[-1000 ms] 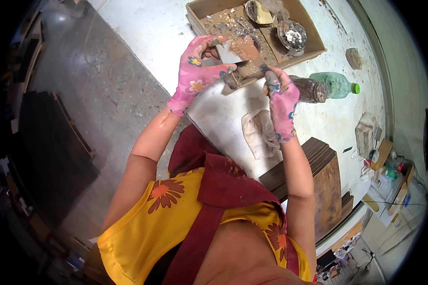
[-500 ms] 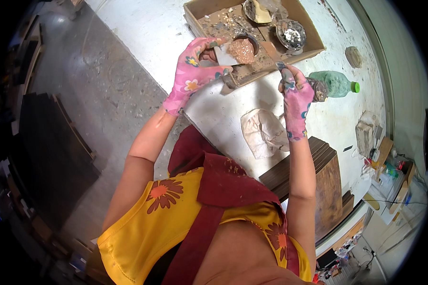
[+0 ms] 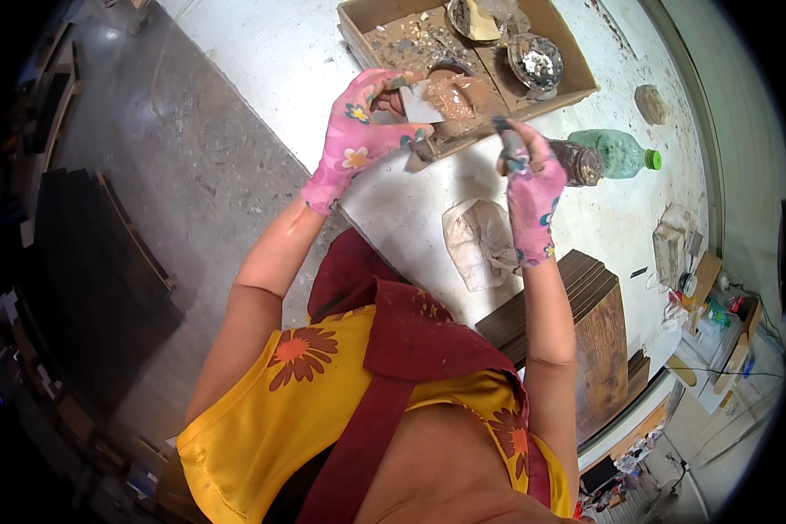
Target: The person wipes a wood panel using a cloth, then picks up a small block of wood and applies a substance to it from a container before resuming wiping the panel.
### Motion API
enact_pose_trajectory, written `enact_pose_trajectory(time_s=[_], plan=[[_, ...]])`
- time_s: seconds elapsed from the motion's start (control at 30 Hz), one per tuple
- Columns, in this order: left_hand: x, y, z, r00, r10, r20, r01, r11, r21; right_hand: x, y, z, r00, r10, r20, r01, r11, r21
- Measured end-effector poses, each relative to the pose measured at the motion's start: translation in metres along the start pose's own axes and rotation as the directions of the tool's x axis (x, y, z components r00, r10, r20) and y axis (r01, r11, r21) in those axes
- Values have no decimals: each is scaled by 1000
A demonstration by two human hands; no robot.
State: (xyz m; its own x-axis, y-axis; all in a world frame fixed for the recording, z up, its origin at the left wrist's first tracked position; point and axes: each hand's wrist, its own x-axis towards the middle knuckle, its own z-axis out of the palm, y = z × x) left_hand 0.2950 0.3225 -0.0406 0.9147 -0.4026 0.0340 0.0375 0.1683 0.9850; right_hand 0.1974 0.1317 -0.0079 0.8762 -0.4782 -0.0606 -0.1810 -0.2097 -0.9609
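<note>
My left hand, in a pink flowered glove, is closed on the edge of a flat whitish plate over the near side of a cardboard box. A lump of wet-looking pinkish-brown paste covers the plate's right part. In my right hand, gloved the same way, the fingers grip the dark handle of a putty knife. Its paste-coloured blade lies against the paste, and where the blade ends is hard to make out. A dark round rim shows just behind the paste.
The shallow cardboard box holds crumbs and two bowls, one with white bits. Right of my right hand lie a dark jar and a green bottle. A crumpled cloth and stacked brown boards are nearer me.
My right hand has moved left and turned, bringing the putty knife's blade onto the paste. The paste looks more spread toward the right. My left hand has barely shifted.
</note>
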Motion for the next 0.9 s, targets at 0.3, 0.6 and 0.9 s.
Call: enact_pose_trajectory(time_s=[0.3, 0.6, 0.9], plan=[[-2, 6, 3, 1000, -24, 14, 24, 999, 40, 8, 0, -15, 999, 5, -32, -8, 995, -102], [-1, -3, 0, 978, -209, -22, 200, 958, -206, 2, -3, -17, 587, -737, 334, 659, 195, -726], [-3, 2, 0, 999, -4, -45, 7, 998, 67, -14, -4, -6, 995, 44, 88, -56, 988, 144]])
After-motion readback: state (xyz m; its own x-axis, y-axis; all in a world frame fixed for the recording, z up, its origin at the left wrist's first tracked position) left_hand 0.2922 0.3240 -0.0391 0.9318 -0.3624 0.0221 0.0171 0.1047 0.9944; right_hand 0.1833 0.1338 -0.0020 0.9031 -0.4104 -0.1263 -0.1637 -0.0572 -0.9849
